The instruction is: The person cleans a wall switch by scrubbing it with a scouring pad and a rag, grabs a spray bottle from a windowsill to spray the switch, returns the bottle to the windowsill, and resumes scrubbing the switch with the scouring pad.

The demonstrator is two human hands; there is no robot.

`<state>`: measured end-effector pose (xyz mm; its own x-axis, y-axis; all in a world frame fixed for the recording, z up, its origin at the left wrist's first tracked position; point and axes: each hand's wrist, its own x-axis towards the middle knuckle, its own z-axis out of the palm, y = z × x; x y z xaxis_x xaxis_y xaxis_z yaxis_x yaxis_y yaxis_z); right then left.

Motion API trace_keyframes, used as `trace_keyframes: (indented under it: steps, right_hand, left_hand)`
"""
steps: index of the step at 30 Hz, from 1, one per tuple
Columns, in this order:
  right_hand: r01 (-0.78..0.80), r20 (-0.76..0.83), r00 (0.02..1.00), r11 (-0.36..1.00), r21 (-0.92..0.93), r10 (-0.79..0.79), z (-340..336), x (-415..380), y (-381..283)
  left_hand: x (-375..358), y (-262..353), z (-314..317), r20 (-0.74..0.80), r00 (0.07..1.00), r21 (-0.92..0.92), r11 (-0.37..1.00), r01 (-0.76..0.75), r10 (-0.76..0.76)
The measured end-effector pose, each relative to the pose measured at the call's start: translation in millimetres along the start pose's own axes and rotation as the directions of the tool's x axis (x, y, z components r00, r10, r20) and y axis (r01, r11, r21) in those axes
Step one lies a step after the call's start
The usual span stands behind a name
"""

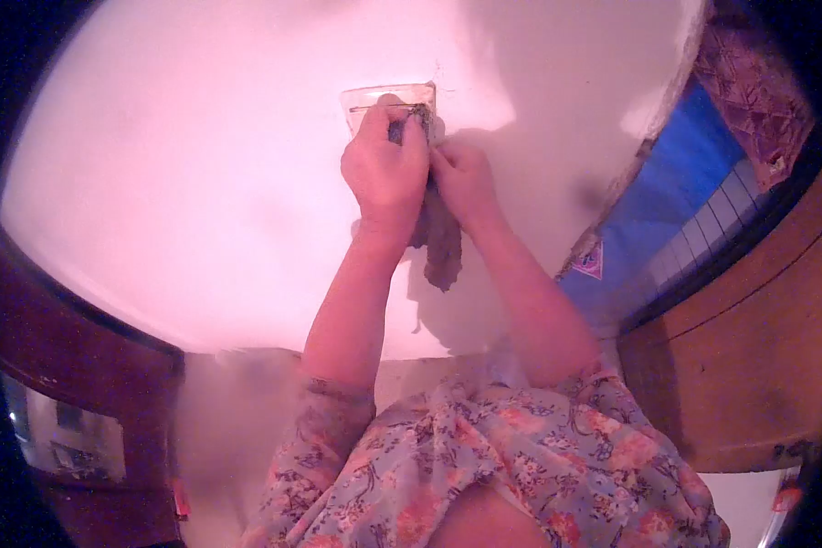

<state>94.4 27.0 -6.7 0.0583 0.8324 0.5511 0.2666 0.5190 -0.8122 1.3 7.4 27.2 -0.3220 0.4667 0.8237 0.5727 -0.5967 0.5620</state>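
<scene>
High on the pale wall, a small clear plate is fixed flat against the plaster, and a grey cloth is pressed up to it. That cloth is bunched at the top, where it meets the lower right part of the plate, and the rest of it hangs down loose between the two forearms, ending in a ragged tip well below the wrists. Across the plate runs a thin dark line, too fine to make out.

Her left hand is closed around the upper bunch of the cloth, knuckles outward, thumb up against the plate. Just beside it, touching it, the right hand pinches the same cloth a little lower, fingers curled in tight.

Both arms are bare to above the elbow and reach up from a floral garment in pinks and greys. To the right, the plaster ends in a broken edge, and beyond it are a blue surface and a brown wooden panel. At lower left, a dark wooden frame borders the wall.
</scene>
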Motion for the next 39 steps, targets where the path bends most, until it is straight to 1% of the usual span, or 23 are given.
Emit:
trace_keyframes:
  steps: [3,5,8,9,13,14,15,17,18,19,21,23,24,25,26,27,28,30,31,33,34,36,39]
  right_hand:
    - [0.001,0.006,1.000,1.000,-0.017,-0.001,-5.2,-0.6,-0.1]
    - [0.023,0.008,1.000,0.999,-0.044,-0.022,-1.9,1.6,-2.8]
    - [-0.006,0.053,0.999,0.997,-0.078,0.010,-0.4,-2.8,-11.3]
    - [-0.010,0.056,0.998,0.997,-0.078,0.015,1.0,-4.4,-10.5]
    - [0.059,-0.038,0.997,0.997,-0.054,-0.061,6.6,-5.6,-8.7]
    - [0.119,0.027,0.993,0.986,-0.115,-0.117,1.8,-3.7,-13.4]
    - [0.058,0.033,0.998,0.998,-0.020,-0.057,0.4,-9.2,-24.0]
    - [-0.054,0.123,0.991,0.998,-0.033,0.058,-0.6,-8.3,-19.1]
    - [-0.053,0.127,0.990,0.998,-0.035,0.057,0.8,-8.5,-17.7]
    - [-0.040,0.112,0.993,0.999,-0.006,0.040,3.3,-9.2,-16.3]
    - [-0.015,0.083,0.997,0.999,0.050,0.011,7.6,-14.0,-14.8]
    - [0.017,0.039,0.999,0.994,0.107,-0.021,9.2,-15.9,-15.6]
    - [0.105,-0.005,0.994,0.994,0.023,-0.105,9.1,-15.5,-17.2]
    - [0.106,-0.007,0.994,0.994,0.023,-0.106,9.2,-17.6,-18.6]
    - [0.088,-0.006,0.996,0.996,0.023,-0.087,8.9,-21.9,-25.2]
    - [0.067,-0.006,0.998,0.997,0.024,-0.067,8.9,-10.8,-17.0]
    - [0.067,-0.004,0.998,0.997,0.024,-0.067,9.4,-16.3,-12.1]
    - [0.019,0.002,1.000,0.997,0.078,-0.019,10.0,-5.9,-4.9]
    - [0.017,0.002,1.000,0.997,0.080,-0.017,8.8,-4.0,-0.7]
    - [-0.045,0.004,0.999,0.991,0.129,0.045,7.4,-3.5,0.1]
    - [-0.044,0.003,0.999,0.990,0.131,0.044,8.4,-3.2,1.0]
    - [-0.037,-0.021,0.999,0.993,0.110,0.040,10.3,-4.7,1.3]
    - [-0.024,-0.034,0.999,0.996,0.086,0.027,11.1,-5.3,-0.1]
  left_hand:
    - [-4.6,-0.4,5.4,0.013,0.999,0.031,0.999,0.038,-0.039]
    - [-8.7,-4.4,-0.2,0.072,0.991,-0.053,0.992,0.114,-0.110]
    - [-0.1,-0.7,-4.6,0.009,0.998,-0.050,0.997,0.064,-0.063]
    - [-0.9,-3.0,-4.4,0.010,0.998,-0.047,0.997,0.069,-0.069]
    - [-5.7,-13.7,-2.8,0.007,0.998,-0.102,0.993,0.066,-0.066]
    - [-9.5,-9.4,-7.3,-0.002,0.998,-0.054,0.997,0.061,-0.061]
    - [-12.4,-9.7,-8.7,0.005,0.995,-0.126,0.987,0.100,-0.100]
    - [-7.2,-7.8,-11.3,0.002,0.997,-0.119,0.990,0.075,-0.075]
    - [-1.0,6.3,-18.9,-0.001,0.997,-0.119,0.990,0.077,-0.078]
    - [6.1,21.0,-27.6,0.037,0.992,-0.131,0.984,0.125,-0.121]
    - [4.4,24.0,-33.5,0.075,0.983,-0.139,0.974,0.178,-0.169]
    - [-3.9,9.4,-28.0,0.003,0.999,-0.099,0.994,0.054,-0.054]
    - [-7.9,9.0,-28.8,0.005,0.997,-0.104,0.992,0.075,-0.075]
    - [-9.0,7.6,-30.5,0.006,0.997,-0.104,0.992,0.073,-0.073]
    - [-9.8,9.0,-34.5,0.022,0.996,-0.082,0.992,0.092,-0.090]
    - [-4.8,0.2,-22.3,0.039,0.993,-0.058,0.992,0.110,-0.108]
    - [-10.5,-0.4,-24.0,0.038,0.993,-0.058,0.992,0.112,-0.110]
    - [-2.4,-3.2,-14.9,0.054,0.990,-0.025,0.991,0.131,-0.129]
    - [-1.6,-3.6,-11.7,0.055,0.990,-0.023,0.991,0.131,-0.129]
    - [-1.4,-3.9,-8.3,0.054,0.993,0.011,0.994,0.105,-0.105]
    - [-0.6,-4.0,-7.6,0.054,0.993,0.011,0.995,0.102,-0.102]
    - [2.3,0.8,-9.1,0.031,0.998,0.007,0.999,0.046,-0.046]
    - [9.0,6.4,-9.5,0.025,0.999,0.024,0.999,0.045,-0.045]
